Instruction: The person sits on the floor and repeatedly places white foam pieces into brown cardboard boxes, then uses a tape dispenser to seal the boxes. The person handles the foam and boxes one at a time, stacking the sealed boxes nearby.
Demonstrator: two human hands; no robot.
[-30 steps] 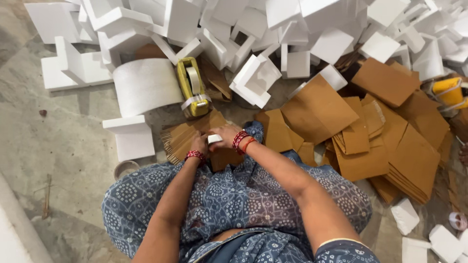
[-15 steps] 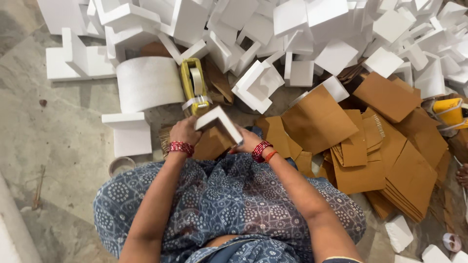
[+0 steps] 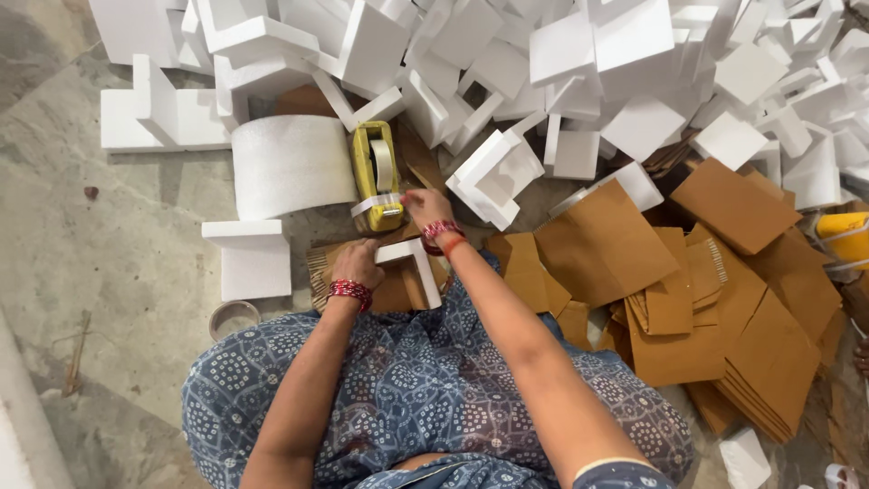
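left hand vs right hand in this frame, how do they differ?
The left hand rests low over the cardboard piece, beside the white L-shaped foam corner; the right hand reaches farther out to the yellow tape dispenser. The left hand lies flat, fingers curled over the work; the right hand's fingertips pinch at the tape end by the dispenser's front. Both wrists wear red bangles.

Below you a mottled grey stone floor (image 3: 109,272), pale raised ledge (image 3: 23,426) at left, soft even light
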